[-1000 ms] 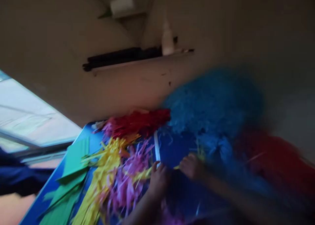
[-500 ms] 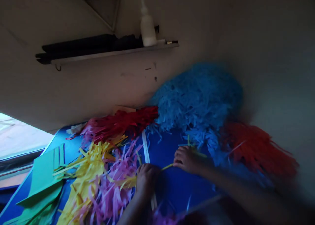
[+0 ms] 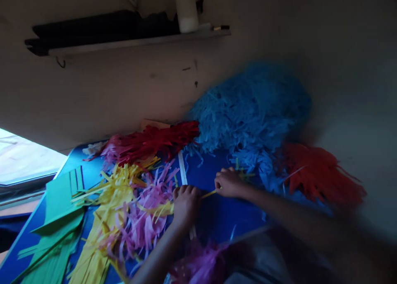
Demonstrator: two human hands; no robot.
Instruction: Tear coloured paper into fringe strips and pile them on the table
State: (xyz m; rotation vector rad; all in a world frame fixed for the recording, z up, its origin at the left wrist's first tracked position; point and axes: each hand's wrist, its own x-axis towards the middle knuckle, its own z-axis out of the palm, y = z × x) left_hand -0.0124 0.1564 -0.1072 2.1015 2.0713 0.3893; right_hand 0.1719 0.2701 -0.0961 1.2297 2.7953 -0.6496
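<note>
A twisted yellow paper strip (image 3: 208, 194) runs between my two hands over the blue table (image 3: 229, 213). My left hand (image 3: 186, 205) is closed round one end of it, with loose yellow fringe (image 3: 163, 208) sticking out on its left side. The other end is pinched in the curled fingers of my right hand (image 3: 228, 182). Thin yellow-green strips (image 3: 240, 170) show just beyond my right hand. Pink-purple fringed paper (image 3: 151, 209) lies beside my left hand, next to a yellow fringed pile (image 3: 114, 217).
Green paper sheets (image 3: 60, 222) lie at the left edge. Red fringe (image 3: 151, 139) rests along the wall, a large blue heap (image 3: 248, 110) in the corner, and orange-red fringe (image 3: 322, 172) at right. A shelf (image 3: 136, 44) holds a white bottle (image 3: 187, 10). Purple fringe (image 3: 201, 263) sits near my body.
The view has tipped downward, so the shelf and table sit higher in the picture. Both hands keep their hold on the yellow strip, little changed in position over the table.
</note>
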